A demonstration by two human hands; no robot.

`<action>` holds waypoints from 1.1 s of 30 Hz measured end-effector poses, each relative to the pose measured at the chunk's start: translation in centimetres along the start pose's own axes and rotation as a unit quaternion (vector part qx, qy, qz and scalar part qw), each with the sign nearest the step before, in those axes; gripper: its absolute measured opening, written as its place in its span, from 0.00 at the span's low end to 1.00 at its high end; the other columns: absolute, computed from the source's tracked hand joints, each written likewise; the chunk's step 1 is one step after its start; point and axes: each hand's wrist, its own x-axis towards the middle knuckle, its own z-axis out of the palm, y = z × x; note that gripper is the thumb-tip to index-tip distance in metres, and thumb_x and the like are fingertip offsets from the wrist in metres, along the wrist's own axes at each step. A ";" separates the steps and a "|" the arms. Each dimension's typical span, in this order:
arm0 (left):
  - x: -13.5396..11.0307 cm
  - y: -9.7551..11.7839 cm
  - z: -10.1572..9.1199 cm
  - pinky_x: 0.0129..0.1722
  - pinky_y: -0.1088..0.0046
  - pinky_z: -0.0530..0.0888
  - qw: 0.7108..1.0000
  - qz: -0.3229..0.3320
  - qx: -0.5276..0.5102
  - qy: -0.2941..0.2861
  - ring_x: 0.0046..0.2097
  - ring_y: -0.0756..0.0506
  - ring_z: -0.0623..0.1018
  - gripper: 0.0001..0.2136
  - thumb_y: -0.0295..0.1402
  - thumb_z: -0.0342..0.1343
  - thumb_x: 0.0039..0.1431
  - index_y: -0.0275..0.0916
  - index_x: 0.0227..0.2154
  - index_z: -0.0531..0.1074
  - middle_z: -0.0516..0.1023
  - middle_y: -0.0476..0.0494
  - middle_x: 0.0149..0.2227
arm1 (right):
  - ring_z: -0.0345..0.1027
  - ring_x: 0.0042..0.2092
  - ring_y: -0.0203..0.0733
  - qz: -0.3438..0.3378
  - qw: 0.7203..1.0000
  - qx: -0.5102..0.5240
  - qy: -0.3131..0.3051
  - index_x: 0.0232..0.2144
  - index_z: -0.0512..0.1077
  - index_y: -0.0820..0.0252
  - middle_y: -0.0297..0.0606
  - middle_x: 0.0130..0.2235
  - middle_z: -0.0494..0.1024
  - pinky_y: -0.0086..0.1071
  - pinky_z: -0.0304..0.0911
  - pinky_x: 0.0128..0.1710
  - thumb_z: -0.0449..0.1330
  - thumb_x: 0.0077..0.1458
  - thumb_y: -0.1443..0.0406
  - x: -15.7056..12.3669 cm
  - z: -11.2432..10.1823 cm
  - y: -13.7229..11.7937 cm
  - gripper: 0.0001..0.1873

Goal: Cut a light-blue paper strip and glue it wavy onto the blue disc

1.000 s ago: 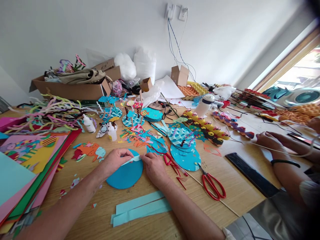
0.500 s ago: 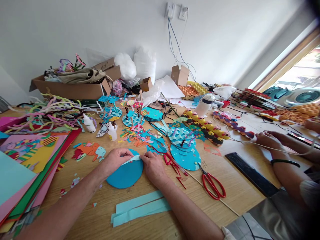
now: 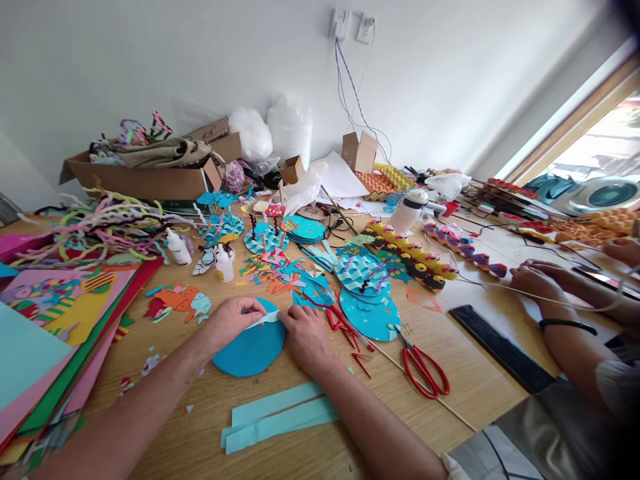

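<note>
My left hand and right hand each pinch one end of the pale paper strip, fingers closed on it. It lies across the blue disc, flat on the bench (light, floppy, easily creased, I judge; best held by its ends).

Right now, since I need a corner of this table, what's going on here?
A person at the wooden table holds a pale blue strip between the left hand and right hand, across the far edge of a blue paper disc. More pale strips lie nearer the person, with red scissors to the right. A second person's hand rests by a white cord.
</note>
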 end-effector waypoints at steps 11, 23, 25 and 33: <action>0.1 -0.3 0.0 0.32 0.71 0.67 1.000 0.003 -0.001 -0.005 0.31 0.43 0.74 0.10 0.40 0.53 0.41 0.39 0.22 0.74 0.77 0.49 0.24 | 0.62 0.39 0.43 0.001 1.000 0.000 -0.004 0.40 0.69 0.56 0.39 0.38 0.73 0.35 0.51 0.37 0.50 0.57 0.69 -0.1 -0.4 -0.3 0.11; -0.1 -0.2 0.0 0.31 0.72 0.67 1.000 0.003 0.005 -0.011 0.31 0.44 0.74 0.10 0.39 0.53 0.43 0.39 0.23 0.74 0.77 0.49 0.24 | 0.63 0.41 0.42 0.012 0.999 0.027 -0.020 0.42 0.69 0.52 0.38 0.40 0.73 0.34 0.52 0.38 0.51 0.56 0.69 -0.2 -1.0 -0.2 0.13; -0.1 -0.3 0.0 0.31 0.72 0.67 1.000 0.002 0.008 -0.010 0.31 0.44 0.74 0.11 0.39 0.53 0.43 0.38 0.23 0.74 0.77 0.49 0.24 | 0.63 0.40 0.43 0.013 0.999 0.026 -0.022 0.40 0.70 0.53 0.39 0.40 0.73 0.35 0.52 0.38 0.52 0.55 0.69 -0.2 -0.9 -0.3 0.12; -0.1 -0.1 -0.1 0.30 0.72 0.67 1.000 0.003 0.004 -0.012 0.30 0.44 0.73 0.11 0.40 0.52 0.42 0.38 0.23 0.74 0.76 0.48 0.24 | 0.64 0.40 0.42 0.046 0.998 0.046 -0.017 0.45 0.67 0.51 0.37 0.40 0.73 0.33 0.52 0.34 0.46 0.58 0.69 -0.1 -1.3 -0.2 0.16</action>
